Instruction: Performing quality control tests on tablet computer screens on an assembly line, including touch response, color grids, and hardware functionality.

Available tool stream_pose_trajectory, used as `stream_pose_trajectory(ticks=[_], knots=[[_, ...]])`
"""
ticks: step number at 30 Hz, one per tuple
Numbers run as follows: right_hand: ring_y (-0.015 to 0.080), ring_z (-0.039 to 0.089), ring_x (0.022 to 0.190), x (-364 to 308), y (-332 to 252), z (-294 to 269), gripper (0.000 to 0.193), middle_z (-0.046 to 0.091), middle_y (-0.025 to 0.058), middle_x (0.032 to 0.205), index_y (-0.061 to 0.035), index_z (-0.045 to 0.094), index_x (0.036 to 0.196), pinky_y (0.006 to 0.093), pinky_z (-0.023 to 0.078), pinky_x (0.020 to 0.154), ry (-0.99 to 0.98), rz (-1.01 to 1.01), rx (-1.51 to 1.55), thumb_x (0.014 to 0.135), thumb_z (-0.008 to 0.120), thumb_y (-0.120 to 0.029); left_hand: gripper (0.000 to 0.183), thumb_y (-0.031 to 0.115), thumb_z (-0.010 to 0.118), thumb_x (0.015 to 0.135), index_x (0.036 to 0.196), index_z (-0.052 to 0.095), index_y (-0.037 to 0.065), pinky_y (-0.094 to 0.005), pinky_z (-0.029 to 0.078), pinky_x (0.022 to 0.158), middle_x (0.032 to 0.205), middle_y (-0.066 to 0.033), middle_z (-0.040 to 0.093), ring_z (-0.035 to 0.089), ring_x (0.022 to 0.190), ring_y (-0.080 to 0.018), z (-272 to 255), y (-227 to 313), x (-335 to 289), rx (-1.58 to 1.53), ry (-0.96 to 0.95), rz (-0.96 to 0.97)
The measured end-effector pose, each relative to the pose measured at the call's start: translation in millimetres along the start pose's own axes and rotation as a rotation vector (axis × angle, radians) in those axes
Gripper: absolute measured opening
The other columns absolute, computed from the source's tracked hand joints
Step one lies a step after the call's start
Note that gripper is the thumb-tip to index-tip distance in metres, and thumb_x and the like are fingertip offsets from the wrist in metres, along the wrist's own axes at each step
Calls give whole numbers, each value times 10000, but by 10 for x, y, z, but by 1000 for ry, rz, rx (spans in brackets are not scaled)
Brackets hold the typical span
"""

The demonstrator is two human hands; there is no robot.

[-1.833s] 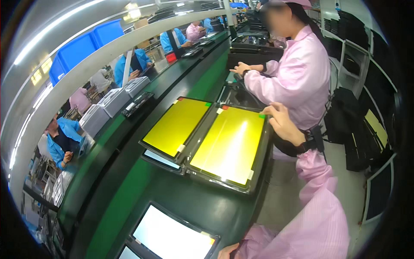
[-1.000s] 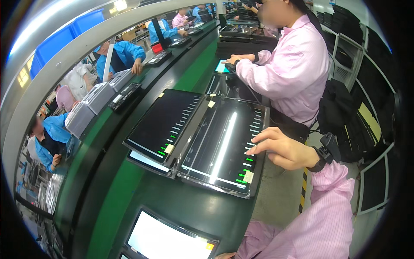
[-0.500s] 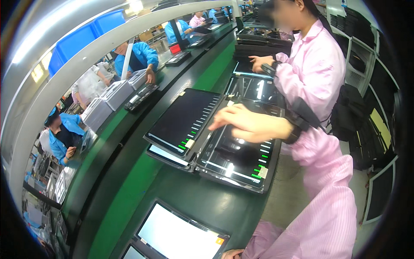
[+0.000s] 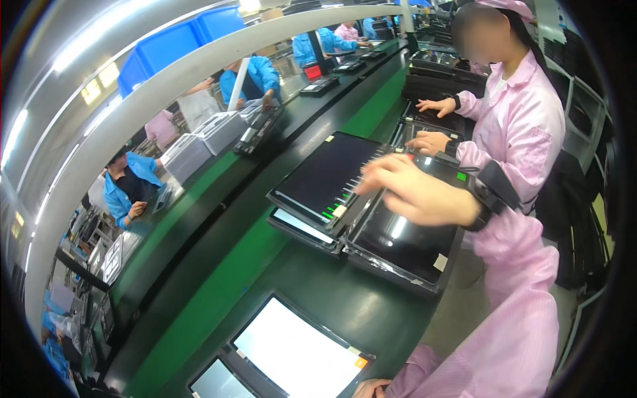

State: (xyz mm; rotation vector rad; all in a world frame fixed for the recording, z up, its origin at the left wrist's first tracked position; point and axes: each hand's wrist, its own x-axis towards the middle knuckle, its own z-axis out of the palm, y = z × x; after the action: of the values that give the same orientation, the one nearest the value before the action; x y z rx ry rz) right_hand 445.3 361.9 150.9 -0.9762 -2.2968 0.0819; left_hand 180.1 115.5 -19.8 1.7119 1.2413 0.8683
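My right hand (image 4: 421,192), fingers apart and stretched to the left, is over two tablet-like screens. Its fingertips are at the right edge of the dark left screen (image 4: 325,169), beside a column of white and green bars; whether they touch cannot be told. Under the palm lies the dark right screen (image 4: 405,242), with a small green box near its far edge and a pale sticker at its near corner. Only part of my left hand (image 4: 373,389) shows at the lower edge, next to a brightly lit white screen (image 4: 298,338); its fingers are mostly hidden.
A second lit screen (image 4: 222,381) lies at the lower left. Another panel (image 4: 302,225) sits under the left screen. A co-worker in pink (image 4: 517,113) reaches over screens ahead. Across the green bench (image 4: 285,272), people in blue work by grey bins (image 4: 192,156).
The view has shifted, so the scene sits further right. The right screen's bars are gone, and a small green box shows there. Both of the co-worker's hands are now visible.
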Motion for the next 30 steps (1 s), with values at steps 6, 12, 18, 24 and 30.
stream_pose_trajectory(ticks=[6,12,18,24,30], knots=[[283,459,1155,-637,-855,-60,334,563,75,1149,-40,583,1038,459,362,963,-121,-264,-115,707,615,-62,141,-1,480,845,932,591,4,-370,462,756,896,-170,607,586,836,-338,12,53,-36,1,-28,15],[280,442,1194,-993,-1261,794,326,569,57,1155,-33,565,1092,412,358,981,-204,-298,260,769,596,-65,175,-17,490,839,1004,546,-8,-390,432,811,948,-193,568,541,908,-376,58,-71,-219,162,44,190],[305,433,1199,-1350,-1452,1346,319,541,70,1220,-35,558,1107,425,357,981,-171,-152,417,788,557,-30,175,13,520,847,1002,600,21,-384,458,776,928,-173,611,586,853,-336,-331,-217,-1089,240,438,-2],[304,382,1235,-1452,-1567,1656,300,443,91,1339,-38,558,1068,432,343,997,-161,-156,378,771,591,-62,128,43,538,858,957,618,28,-354,463,723,851,-147,627,604,774,-289,-531,-324,-1341,185,679,-119],[308,363,1236,-1448,-1491,1702,366,403,119,1359,-54,548,1099,442,321,1006,-159,-182,296,753,651,-114,119,28,559,834,938,615,18,-342,465,742,877,-148,624,606,821,-284,-482,-342,-1272,222,677,-116]])
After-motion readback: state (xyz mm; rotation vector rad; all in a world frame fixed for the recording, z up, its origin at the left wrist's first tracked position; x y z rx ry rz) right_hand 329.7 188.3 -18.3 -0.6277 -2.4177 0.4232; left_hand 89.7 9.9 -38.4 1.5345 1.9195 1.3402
